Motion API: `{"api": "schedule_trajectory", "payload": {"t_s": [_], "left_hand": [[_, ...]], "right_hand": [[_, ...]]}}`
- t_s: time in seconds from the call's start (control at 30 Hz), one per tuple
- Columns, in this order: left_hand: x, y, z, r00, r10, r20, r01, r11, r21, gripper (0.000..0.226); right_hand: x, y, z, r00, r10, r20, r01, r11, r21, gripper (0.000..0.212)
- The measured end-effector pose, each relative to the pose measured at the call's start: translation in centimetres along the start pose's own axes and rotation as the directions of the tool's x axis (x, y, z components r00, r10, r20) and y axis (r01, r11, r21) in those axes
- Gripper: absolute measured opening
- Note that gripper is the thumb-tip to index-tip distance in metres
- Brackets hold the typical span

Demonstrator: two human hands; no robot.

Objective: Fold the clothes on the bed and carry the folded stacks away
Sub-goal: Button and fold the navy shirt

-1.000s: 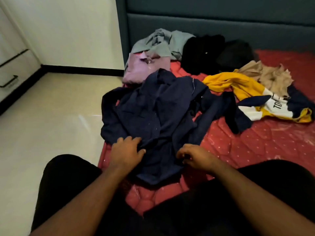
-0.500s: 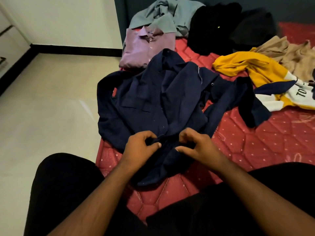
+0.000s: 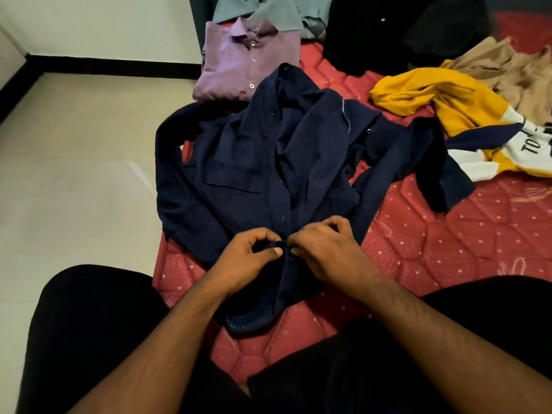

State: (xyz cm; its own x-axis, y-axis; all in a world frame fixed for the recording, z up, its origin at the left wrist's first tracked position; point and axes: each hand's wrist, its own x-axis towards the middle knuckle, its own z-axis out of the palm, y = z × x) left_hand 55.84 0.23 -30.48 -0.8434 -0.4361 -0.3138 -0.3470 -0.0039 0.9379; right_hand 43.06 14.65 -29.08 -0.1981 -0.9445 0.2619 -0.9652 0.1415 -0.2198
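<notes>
A navy blue shirt [image 3: 268, 174] lies spread and rumpled on the red quilted mattress [image 3: 448, 243], its left sleeve hanging over the bed's edge. My left hand [image 3: 248, 258] and my right hand [image 3: 325, 249] meet at the shirt's front placket near its lower end, each pinching the fabric between thumb and fingers. Beyond it lies a folded purple shirt [image 3: 248, 61] with a grey-green shirt [image 3: 268, 10] behind that. A yellow, white and navy top [image 3: 448, 106], a tan garment [image 3: 513, 73] and black clothes [image 3: 403, 31] lie unfolded to the right.
The bed's left edge runs beside a pale tiled floor [image 3: 74, 174] with a black skirting [image 3: 104, 65] along the white wall. A dark teal headboard [image 3: 200, 16] stands at the back. My legs in black trousers [image 3: 89, 339] fill the foreground.
Both hands moved from apart on the shirt's hem to meet at its front placket and pinch it. The view tilted down and closer.
</notes>
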Motion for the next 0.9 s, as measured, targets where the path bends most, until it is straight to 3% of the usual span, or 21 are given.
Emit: {"api": "schedule_trajectory", "payload": {"t_s": [0.17, 0.3, 0.53, 0.67, 0.9], "left_hand": [[0.1, 0.0, -0.5, 0.997, -0.013, -0.076, 0.010, 0.999, -0.042, 0.004], [0.3, 0.2, -0.7, 0.990, -0.063, -0.126, 0.060, 0.998, -0.028, 0.006], [-0.1, 1.3, -1.4, 0.997, -0.080, 0.000, 0.080, 0.992, -0.098, 0.005], [-0.1, 1.1, -2.1, 0.989, -0.090, 0.118, 0.093, 0.996, -0.013, 0.015], [-0.1, 1.0, -1.9, 0.987, -0.036, 0.154, 0.027, 0.998, 0.058, 0.017]], "right_hand": [[0.4, 0.1, -0.7, 0.991, -0.106, -0.084, 0.105, 0.994, -0.015, 0.018], [0.2, 0.3, -0.8, 0.993, -0.094, -0.070, 0.110, 0.956, 0.271, 0.026], [0.0, -0.2, -0.5, 0.993, -0.109, 0.045, 0.085, 0.926, 0.368, 0.027], [0.2, -0.2, -0.7, 0.990, -0.136, 0.032, 0.121, 0.949, 0.291, 0.026], [0.5, -0.6, 0.0, 0.987, -0.140, 0.077, 0.113, 0.950, 0.291, 0.029]]}}
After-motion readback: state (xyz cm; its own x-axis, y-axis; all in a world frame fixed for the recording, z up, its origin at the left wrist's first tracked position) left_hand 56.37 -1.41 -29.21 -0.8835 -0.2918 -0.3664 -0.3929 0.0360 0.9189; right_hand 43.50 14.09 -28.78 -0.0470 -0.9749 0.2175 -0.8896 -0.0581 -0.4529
